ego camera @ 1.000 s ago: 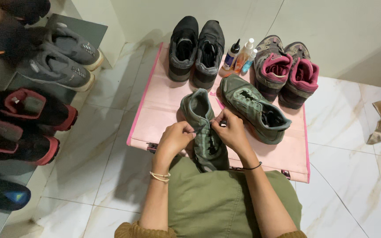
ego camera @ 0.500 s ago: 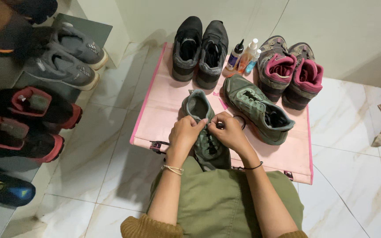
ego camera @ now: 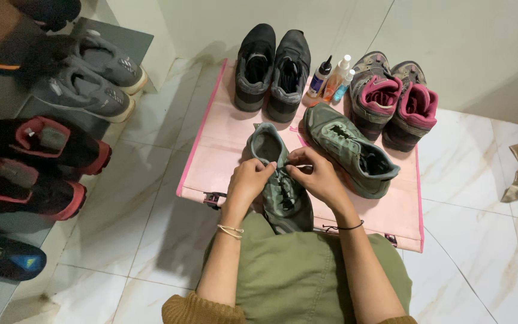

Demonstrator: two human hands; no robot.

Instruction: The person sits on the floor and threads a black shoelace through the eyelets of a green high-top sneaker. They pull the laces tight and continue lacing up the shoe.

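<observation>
Pinching the laces with both your left hand (ego camera: 248, 179) and right hand (ego camera: 313, 174), you have the shoe (ego camera: 278, 180) lying lengthwise beneath them, heel apparently away from you.

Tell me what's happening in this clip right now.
A person crouches over a pink mat and works the laces of a green shoe with both hands: left hand, right hand. Its mate lies beside it. Two more pairs and small bottles stand at the mat's far edge.
</observation>
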